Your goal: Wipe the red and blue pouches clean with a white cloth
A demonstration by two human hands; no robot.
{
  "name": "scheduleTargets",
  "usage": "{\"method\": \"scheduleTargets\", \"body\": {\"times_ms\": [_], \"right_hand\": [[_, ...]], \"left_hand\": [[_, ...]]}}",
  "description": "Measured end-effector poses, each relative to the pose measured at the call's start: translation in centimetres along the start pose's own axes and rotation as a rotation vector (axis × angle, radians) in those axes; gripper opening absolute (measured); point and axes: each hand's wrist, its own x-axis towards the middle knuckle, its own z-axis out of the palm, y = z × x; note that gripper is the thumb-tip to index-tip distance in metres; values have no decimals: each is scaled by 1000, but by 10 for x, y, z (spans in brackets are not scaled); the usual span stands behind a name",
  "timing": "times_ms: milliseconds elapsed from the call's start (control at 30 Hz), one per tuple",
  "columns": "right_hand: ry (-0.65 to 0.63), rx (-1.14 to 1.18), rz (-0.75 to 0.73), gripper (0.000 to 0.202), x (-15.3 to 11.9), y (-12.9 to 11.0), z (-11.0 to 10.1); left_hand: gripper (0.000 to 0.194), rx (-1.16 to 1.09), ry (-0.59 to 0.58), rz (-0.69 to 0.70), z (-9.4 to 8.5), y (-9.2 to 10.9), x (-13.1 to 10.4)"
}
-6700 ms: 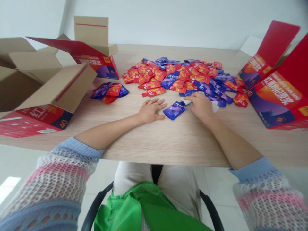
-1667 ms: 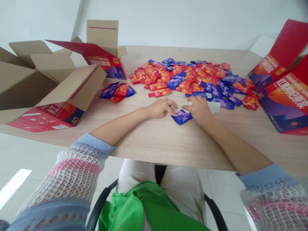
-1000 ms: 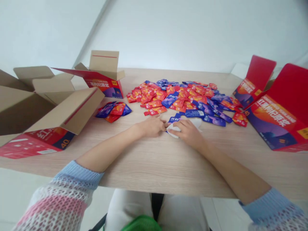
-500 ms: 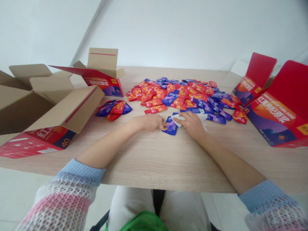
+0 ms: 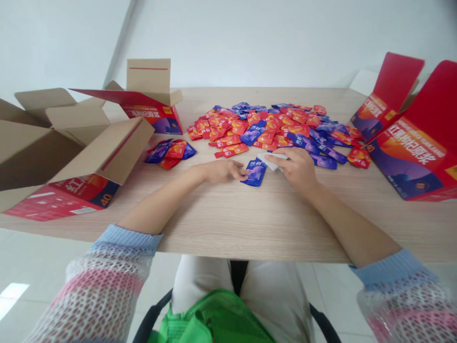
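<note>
A blue sachet (image 5: 255, 174) with white lettering lies on the wooden table in front of me. My left hand (image 5: 224, 170) is at its left edge, fingers bent and gripping the lower left side. In my right hand (image 5: 298, 169) is a folded white tissue (image 5: 273, 161), pinched between thumb and fingers. The tissue is beside the sachet's upper right corner; whether they touch is hard to tell. Just behind both hands spreads a big loose pile of red and blue sachets (image 5: 264, 131).
A small group of sachets (image 5: 174, 151) lies left of the pile. Open cardboard boxes stand around: a large one (image 5: 82, 190) at left, a red one (image 5: 160, 119) behind it, and two more red boxes (image 5: 417, 162) (image 5: 374, 116) at right. A white wall rises behind the table (image 5: 228, 221).
My right hand has lifted and turned, with the tissue drawn up toward the sachet's top corner. My left fingers have straightened slightly at the sachet. The camera view has tilted down a little.
</note>
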Motion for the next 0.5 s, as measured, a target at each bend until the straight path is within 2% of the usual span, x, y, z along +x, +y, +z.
{"method": "scheduleTargets", "body": {"times_ms": [100, 200, 333, 500], "right_hand": [[-105, 5, -137, 41, 0, -13, -3], [-229, -62, -199, 35, 2, -30, -2], [-282, -183, -50, 36, 6, -42, 0], [-337, -244, 87, 40, 12, -35, 7]], "left_hand": [[78, -191, -132, 90, 3, -9, -5], [80, -268, -150, 63, 4, -18, -7], [73, -322, -182, 54, -1, -18, -6], [66, -298, -153, 10, -5, -11, -2]]}}
